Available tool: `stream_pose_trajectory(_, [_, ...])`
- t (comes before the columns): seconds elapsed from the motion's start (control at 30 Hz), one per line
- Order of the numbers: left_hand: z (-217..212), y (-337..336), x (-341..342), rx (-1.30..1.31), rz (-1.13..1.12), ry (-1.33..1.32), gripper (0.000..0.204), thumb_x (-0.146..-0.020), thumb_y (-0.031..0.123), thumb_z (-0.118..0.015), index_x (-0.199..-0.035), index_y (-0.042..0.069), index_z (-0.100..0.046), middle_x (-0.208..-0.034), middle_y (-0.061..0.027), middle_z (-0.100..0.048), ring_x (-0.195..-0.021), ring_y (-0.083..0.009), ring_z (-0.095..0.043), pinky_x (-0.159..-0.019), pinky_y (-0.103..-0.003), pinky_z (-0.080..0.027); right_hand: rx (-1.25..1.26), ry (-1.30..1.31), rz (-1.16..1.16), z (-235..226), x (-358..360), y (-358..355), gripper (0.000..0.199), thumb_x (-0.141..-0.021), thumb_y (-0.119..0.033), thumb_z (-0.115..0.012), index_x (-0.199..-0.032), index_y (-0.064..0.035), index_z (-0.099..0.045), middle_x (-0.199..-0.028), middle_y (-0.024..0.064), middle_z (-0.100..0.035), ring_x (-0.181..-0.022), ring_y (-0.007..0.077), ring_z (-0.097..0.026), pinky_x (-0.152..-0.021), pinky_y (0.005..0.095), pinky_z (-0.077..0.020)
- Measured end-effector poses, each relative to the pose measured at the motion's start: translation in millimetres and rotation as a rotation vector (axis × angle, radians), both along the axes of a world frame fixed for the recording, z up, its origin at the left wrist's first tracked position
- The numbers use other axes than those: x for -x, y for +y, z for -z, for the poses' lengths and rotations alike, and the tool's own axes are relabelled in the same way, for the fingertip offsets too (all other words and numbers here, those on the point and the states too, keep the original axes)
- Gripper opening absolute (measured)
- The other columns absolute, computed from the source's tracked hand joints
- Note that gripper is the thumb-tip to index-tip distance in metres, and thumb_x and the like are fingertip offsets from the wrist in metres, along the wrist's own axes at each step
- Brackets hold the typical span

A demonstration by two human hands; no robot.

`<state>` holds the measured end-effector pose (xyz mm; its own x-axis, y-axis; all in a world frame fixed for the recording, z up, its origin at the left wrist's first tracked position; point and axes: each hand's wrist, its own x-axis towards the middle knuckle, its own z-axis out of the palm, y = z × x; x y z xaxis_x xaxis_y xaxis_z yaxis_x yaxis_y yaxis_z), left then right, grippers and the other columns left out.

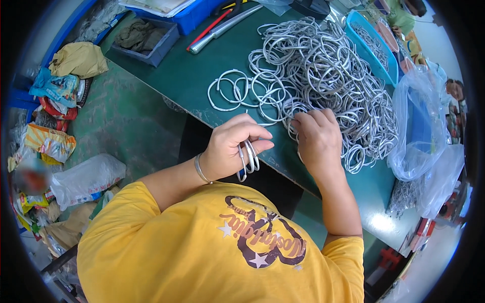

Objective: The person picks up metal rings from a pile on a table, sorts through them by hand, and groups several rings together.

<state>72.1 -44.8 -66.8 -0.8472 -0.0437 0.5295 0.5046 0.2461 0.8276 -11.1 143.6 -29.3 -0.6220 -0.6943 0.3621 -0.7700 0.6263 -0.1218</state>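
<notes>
A large tangled heap of silver metal rings (323, 60), like thin open bangles, lies on the green tabletop. My left hand (227, 146) is just off the table's near edge, its fingers curled and closed round several silver rings (251, 155) that hang from it. At the heap's near left side, my right hand (321, 141) has its fingers bent and pressed together on a ring there; the fingertips partly hide it. A few loose rings (227, 90) lie flat on the table left of the heap, beyond my left hand.
On the green table (187, 81) stand a grey-blue bin (159, 50) with dark cloth and a light-blue basket (374, 45) of small metal pieces. A tapered metal rod (222, 31) lies at the far side. Clear plastic bags (419, 126) hang at right; filled bags (86, 177) line the left floor.
</notes>
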Motion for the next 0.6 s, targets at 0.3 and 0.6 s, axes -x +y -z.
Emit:
stream_pose_trajectory(0.3, [6,8,6,-0.064,0.061,-0.153,0.043,-0.070,0.001,-0.077,-0.109,0.002,-0.061,-0.092,-0.0068,-0.058,-0.064,-0.0086,-0.054,-0.059,-0.021,-0.044,0.959,-0.865,0.252,-12,-19,36,0.008,-0.091,-0.006,-0.058,-0.094,0.0010,-0.060,-0.075,0.0021,-0.060,-0.057,0.0051,-0.048,-0.052,0.0168,-0.0380])
stream_pose_trajectory(0.6, [2,21,18,0.094,0.173,-0.102,0.023,-0.073,0.005,-0.073,-0.093,0.002,-0.063,-0.093,-0.0107,-0.059,-0.077,-0.0292,-0.060,-0.067,-0.035,-0.049,1.378,-1.150,0.211,4,-41,29,0.014,-0.092,-0.010,-0.057,-0.099,0.0019,-0.057,-0.079,0.0085,-0.060,-0.053,0.0094,-0.052,-0.046,0.0214,-0.0459])
